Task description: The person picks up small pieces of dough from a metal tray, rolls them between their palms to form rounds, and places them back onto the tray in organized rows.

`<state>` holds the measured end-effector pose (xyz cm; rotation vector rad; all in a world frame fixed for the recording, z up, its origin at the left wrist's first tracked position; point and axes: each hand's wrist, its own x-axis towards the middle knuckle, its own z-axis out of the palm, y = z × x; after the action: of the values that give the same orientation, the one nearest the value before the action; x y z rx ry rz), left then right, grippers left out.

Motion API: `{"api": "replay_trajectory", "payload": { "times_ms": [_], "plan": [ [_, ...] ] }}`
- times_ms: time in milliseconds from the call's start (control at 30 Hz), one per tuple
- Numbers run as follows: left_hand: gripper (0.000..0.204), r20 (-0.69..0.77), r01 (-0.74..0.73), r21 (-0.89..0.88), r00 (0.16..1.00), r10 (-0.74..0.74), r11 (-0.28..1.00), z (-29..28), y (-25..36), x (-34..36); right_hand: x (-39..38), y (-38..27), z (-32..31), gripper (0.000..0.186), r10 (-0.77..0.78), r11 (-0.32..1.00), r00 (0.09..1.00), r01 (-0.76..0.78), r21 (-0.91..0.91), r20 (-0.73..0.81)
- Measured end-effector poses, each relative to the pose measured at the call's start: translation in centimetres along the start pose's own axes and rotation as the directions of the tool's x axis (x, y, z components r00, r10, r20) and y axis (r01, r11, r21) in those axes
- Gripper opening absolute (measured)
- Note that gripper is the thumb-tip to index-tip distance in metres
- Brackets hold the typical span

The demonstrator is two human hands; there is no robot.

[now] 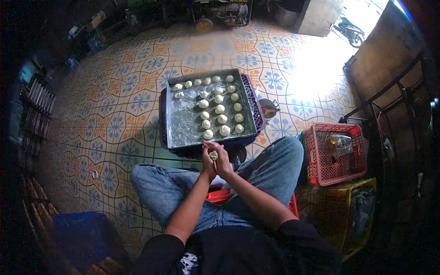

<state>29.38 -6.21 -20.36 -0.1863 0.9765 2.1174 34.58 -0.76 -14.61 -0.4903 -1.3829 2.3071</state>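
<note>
Between my cupped palms sits a pale dough ball (213, 156), partly covered by the fingers. My left hand (207, 164) wraps it from the left, and my right hand (222, 159) closes over it from the right. Both are just in front of the near edge of a square metal tray (183, 123). Several round white dough balls (220, 109) lie in the tray, in columns across its middle and right and in a row along the far side. The tray's left part shows a bare, whitish-smeared surface.
A dark purple plastic crate (252, 98) supports the tray. Beside it on the right stands a small metal pot (269, 108). Farther right are a red crate (337, 172) holding a clear plastic bag (341, 143), and a yellow crate (330, 215). A machine (224, 13) stands at the back.
</note>
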Motion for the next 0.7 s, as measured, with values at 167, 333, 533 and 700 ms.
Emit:
{"api": "replay_trajectory", "payload": {
  "times_ms": [167,333,533,700],
  "plan": [
    [0.061,0.122,-0.098,0.158,0.989,0.079,0.983,2.3,0.3,-2.5,-1.0,-2.4,0.3,0.042,-0.156,0.971,0.987,0.147,-0.189,-0.038],
    [0.066,0.148,-0.116,0.316,0.986,0.072,0.942,2.6,-0.1,-2.2,0.2,-1.7,-1.4,0.044,-0.541,0.678,0.838,0.485,-0.552,0.073],
    [0.073,0.178,-0.165,0.499,0.98,0.086,0.851,1.1,-2.3,-1.8,0.1,-3.3,-1.4,0.041,-0.241,0.96,0.951,0.205,-0.193,-0.191],
    [0.077,0.199,-0.227,0.804,0.974,0.111,0.55,1.6,-3.7,-0.8,3.0,-1.9,-4.7,0.044,-0.084,0.971,0.94,0.152,0.186,-0.33]
  ]
}}
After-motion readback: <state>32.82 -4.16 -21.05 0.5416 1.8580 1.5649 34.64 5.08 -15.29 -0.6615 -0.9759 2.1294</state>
